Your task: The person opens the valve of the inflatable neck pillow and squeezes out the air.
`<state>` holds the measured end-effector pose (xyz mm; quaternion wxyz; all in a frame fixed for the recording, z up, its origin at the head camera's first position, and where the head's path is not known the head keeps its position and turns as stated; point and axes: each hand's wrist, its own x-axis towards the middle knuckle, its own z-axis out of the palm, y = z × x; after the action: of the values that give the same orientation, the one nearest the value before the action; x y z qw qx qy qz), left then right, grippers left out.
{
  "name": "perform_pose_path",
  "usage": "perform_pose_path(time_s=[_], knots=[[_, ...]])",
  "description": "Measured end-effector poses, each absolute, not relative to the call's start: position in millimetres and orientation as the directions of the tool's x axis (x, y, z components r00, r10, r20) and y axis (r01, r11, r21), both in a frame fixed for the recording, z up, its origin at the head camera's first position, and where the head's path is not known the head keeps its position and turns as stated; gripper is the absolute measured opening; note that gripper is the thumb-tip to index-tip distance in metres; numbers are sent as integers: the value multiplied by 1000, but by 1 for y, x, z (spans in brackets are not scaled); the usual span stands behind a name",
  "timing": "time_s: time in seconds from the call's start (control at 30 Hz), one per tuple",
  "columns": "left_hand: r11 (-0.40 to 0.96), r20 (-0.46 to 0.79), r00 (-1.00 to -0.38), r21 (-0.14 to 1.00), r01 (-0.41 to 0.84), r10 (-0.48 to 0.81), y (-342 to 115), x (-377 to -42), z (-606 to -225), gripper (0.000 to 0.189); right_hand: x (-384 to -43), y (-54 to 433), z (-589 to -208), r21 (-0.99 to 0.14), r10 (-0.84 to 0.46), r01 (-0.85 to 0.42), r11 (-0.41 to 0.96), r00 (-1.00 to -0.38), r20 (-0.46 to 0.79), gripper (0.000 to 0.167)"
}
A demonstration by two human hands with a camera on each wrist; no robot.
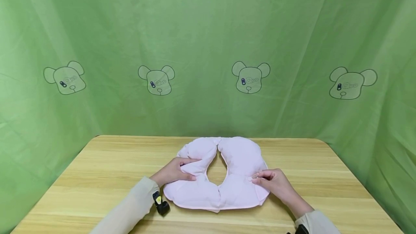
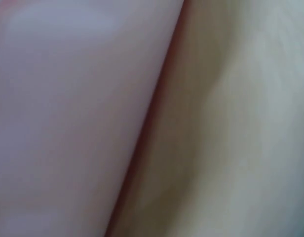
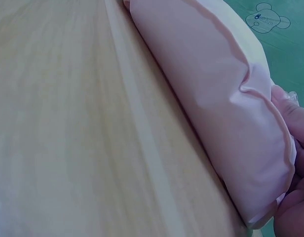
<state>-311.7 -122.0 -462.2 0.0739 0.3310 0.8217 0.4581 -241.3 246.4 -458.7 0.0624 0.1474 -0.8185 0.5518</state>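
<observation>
A pale pink inflatable cushion (image 1: 240, 154) lies on the table, puffed up, with a narrow oval opening through its middle. My left hand (image 1: 175, 170) rests on its left side, thumb and index finger spread over the surface. At the right side, my right hand (image 1: 273, 181) pinches a small clear valve (image 1: 251, 178) between thumb and fingertips. In the right wrist view the cushion's side (image 3: 201, 89) shows a wavy seam, with the clear plastic valve (image 3: 292, 97) by the fingers. The left wrist view holds only a blurred pink side of the cushion (image 2: 68, 118).
The wooden table (image 1: 113, 165) has rounded far corners. Behind and beside it hangs a green curtain (image 1: 201, 28) printed with several bear heads. A black wrist camera (image 1: 161, 205) sits at the left sleeve, close to the cushion's near left edge.
</observation>
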Motion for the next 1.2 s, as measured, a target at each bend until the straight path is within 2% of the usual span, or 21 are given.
perform_pose_path(time_s=[0.63,0.93,1.2], knots=[[356,146,-787,832,425,599,-120,-310,-464,53,-242,248,-462,-889,-183,-308,339,-948,259,5],[341,154,-782,837,428,604,-120,-310,-466,50,-242,247,-459,-894,-175,-290,341,-954,243,10],[340,131,-788,851,401,601,-119,-309,-465,44,-242,248,-461,-893,-182,-300,335,-951,251,4]])
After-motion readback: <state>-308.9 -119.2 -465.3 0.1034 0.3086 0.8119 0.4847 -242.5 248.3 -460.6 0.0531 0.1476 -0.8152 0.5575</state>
